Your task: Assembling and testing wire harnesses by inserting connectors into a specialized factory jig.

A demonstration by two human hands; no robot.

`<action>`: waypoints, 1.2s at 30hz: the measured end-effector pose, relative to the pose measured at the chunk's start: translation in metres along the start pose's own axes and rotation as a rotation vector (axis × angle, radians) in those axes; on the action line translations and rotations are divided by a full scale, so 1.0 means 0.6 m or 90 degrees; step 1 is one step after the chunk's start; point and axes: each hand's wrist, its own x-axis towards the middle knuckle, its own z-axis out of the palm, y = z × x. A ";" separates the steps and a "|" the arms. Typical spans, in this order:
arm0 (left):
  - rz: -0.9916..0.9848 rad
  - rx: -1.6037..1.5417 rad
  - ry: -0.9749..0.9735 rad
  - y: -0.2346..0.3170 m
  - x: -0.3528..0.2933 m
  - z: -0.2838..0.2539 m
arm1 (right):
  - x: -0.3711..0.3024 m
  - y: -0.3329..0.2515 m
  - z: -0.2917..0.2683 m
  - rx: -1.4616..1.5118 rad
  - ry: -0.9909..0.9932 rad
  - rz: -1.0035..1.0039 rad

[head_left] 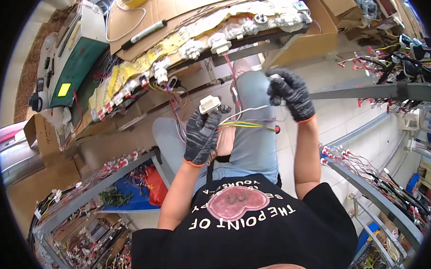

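My left hand [201,135], in a dark grey knit glove with an orange cuff, is closed on a white rectangular plastic connector housing [209,104]. Yellow, green and other coloured wires [246,125] pass by this hand and lie across my lap. A thin white wire [245,110] stretches from beside the housing toward my right hand [290,93]. That hand wears a matching glove and is raised over my right knee, its fingers curled together. The wire runs up to its fingertips, where its end is hidden.
Ahead stands a long board [174,62] lined with white connectors and yellow tape. A marker [144,34] rests on cardboard behind it. At left is a green and white machine [80,58]. Metal racks [377,91] with hanging wire harnesses flank me; a blue bin [126,191] sits lower left.
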 end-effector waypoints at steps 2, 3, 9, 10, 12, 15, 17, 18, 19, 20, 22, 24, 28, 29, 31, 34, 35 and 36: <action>-0.009 -0.125 -0.033 0.030 0.001 0.019 | 0.016 0.001 0.030 0.138 -0.041 -0.029; -0.005 -0.128 -0.033 0.034 0.002 0.018 | 0.020 -0.006 0.047 0.134 -0.043 -0.031; -0.163 -0.562 -0.216 0.018 0.018 -0.010 | 0.066 -0.004 0.083 0.038 0.117 -0.147; -0.161 -0.565 -0.217 0.013 0.017 -0.015 | 0.072 0.001 0.083 0.035 0.115 -0.148; -0.078 -0.461 -0.180 0.012 0.014 -0.021 | 0.085 0.004 0.088 -0.027 0.220 -0.178; 0.045 -0.153 -0.090 -0.025 0.017 -0.058 | 0.096 -0.002 0.098 -0.077 0.254 -0.258; 0.137 -0.018 -0.061 0.015 0.005 -0.034 | 0.101 -0.011 0.104 -0.187 0.280 -0.324; 0.138 -0.019 -0.058 0.015 0.007 -0.036 | 0.100 -0.021 0.110 -0.187 0.277 -0.324; 0.176 0.050 -0.032 0.016 0.010 -0.038 | 0.099 -0.029 0.115 -0.244 0.280 -0.333; 0.213 0.120 -0.006 0.016 0.014 -0.039 | 0.099 -0.033 0.119 -0.301 0.284 -0.341; 0.128 -0.094 -0.029 0.016 0.030 -0.040 | 0.102 -0.031 0.123 -0.304 0.300 -0.368; -0.050 -0.515 -0.077 0.018 0.046 -0.040 | 0.101 -0.039 0.128 -0.383 0.323 -0.407; -0.093 -0.445 0.102 0.049 0.060 -0.009 | 0.115 -0.037 0.128 -0.451 0.335 -0.412; -0.025 -0.475 -0.022 0.014 0.064 -0.029 | 0.109 -0.046 0.130 -0.446 0.323 -0.409; 0.001 -0.525 -0.023 -0.011 0.074 -0.034 | 0.093 -0.053 0.117 -0.450 0.342 -0.512; 0.022 -0.460 0.033 0.009 0.086 -0.011 | 0.039 -0.009 0.086 -0.439 0.588 -0.558; -0.009 -0.424 0.061 0.023 0.089 -0.003 | 0.022 0.023 0.066 -0.414 0.665 -0.503; -0.040 -0.388 0.091 0.032 0.090 0.003 | 0.007 0.060 0.043 -0.383 0.702 -0.395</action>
